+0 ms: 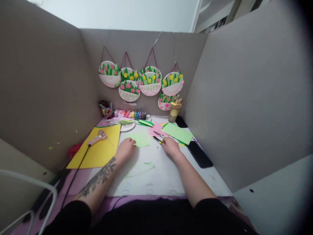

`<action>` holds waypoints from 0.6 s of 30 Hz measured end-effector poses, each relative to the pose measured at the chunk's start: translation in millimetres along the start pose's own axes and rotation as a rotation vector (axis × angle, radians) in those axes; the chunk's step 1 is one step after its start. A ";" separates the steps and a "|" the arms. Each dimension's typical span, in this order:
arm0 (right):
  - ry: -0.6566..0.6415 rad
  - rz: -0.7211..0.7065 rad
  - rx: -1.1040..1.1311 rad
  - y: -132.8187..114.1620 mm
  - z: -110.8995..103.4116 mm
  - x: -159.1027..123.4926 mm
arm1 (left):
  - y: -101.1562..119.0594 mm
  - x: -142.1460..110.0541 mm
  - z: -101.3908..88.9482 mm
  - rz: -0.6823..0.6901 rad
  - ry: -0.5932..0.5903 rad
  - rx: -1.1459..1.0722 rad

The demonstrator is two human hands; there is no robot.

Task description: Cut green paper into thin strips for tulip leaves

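Note:
My left hand (127,147) is at the left edge of a light green sheet of paper (142,140), its fingers bent and closed on that edge. On the other side, my right hand (170,146) has its fingers curled round what look like scissors (157,133); a grey blade sticks out to the left and the handles are hidden. A black and yellow tool (157,139), perhaps a craft knife, lies against the right fingertips. Thin green paper offcuts (144,168) lie on the white table (156,184) between my forearms.
A glue gun (99,138) rests on yellow card (94,156) at left, its cord trailing forward. Green card (178,132), pink paper (156,128) and a black phone (200,154) lie right. Paint pots (137,115) stand behind. Paper-plate flower baskets (150,84) hang on the grey partition.

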State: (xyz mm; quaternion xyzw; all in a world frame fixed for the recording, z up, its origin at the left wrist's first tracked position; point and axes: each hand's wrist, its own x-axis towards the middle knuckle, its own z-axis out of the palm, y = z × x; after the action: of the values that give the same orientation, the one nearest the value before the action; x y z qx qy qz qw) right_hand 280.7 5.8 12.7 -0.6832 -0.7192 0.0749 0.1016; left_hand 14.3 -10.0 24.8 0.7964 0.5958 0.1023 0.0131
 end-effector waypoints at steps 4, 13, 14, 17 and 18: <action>-0.038 0.001 -0.059 -1.0 2.0 -3.0 | 3.6 21.4 8.0 0.005 -0.167 -0.102; -0.035 -0.033 -0.069 -10.3 13.1 1.4 | -12.5 13.3 28.8 0.031 -0.130 -0.197; -0.023 -0.061 -0.074 -11.9 14.2 1.6 | -13.3 13.1 28.0 0.022 -0.133 -0.200; -0.004 -0.146 -0.124 -15.3 15.9 0.6 | -14.4 13.6 27.3 0.048 -0.118 -0.212; -0.002 -0.161 -0.143 -15.6 15.9 0.0 | -14.4 14.0 28.2 0.070 -0.103 -0.219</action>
State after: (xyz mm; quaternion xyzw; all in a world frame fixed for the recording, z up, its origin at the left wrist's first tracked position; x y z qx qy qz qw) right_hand 261.7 5.4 1.2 -0.6287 -0.7754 0.0153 0.0576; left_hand 9.5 10.3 -2.8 0.8149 0.5514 0.1261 0.1268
